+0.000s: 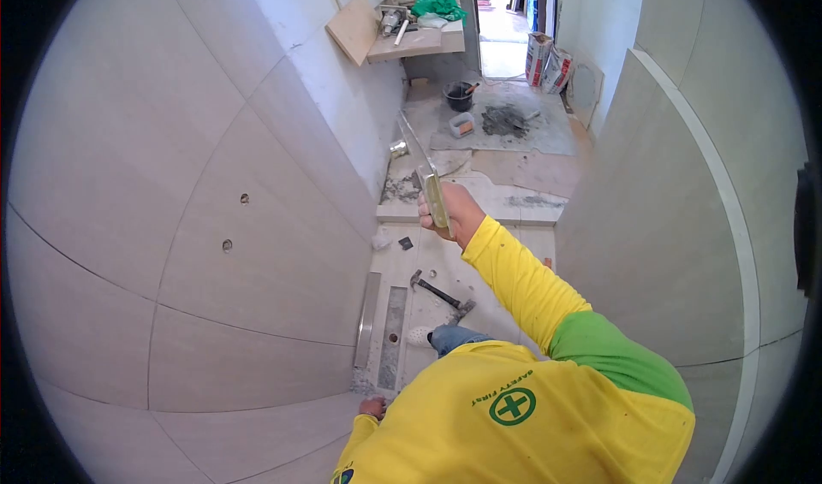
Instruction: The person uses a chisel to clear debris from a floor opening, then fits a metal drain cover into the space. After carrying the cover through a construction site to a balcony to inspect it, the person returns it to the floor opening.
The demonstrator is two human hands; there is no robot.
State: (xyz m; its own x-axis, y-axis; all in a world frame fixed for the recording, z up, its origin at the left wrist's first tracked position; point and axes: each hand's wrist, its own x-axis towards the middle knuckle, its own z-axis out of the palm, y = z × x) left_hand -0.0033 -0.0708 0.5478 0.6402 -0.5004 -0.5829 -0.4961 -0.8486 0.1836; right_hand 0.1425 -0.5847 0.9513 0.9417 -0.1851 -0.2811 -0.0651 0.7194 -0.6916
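My right hand (pixel 458 210) is raised ahead of me, its fingers wrapped round the pale handle of a trowel (pixel 436 200). The trowel's thin metal blade points up and away, tilted to the left. Low on the left, my left hand (pixel 373 408) is close to the floor by the wall corner, near grey crumbs of mortar (pixel 363 385); its fingers are mostly hidden. A hammer (pixel 441 290) lies on the floor beside my white shoe (pixel 419 337). Left of it are a grey recessed strip (pixel 393 334) and a shiny metal strip (pixel 367 320).
Large tiled walls (pixel 257 279) stand close on both sides. A low step (pixel 479 213) crosses the floor ahead. Beyond are a black bucket (pixel 460 96), a small tub (pixel 462 124), a mortar heap (pixel 507 120) and bags (pixel 538 59). A cluttered shelf (pixel 419 44) juts out at left.
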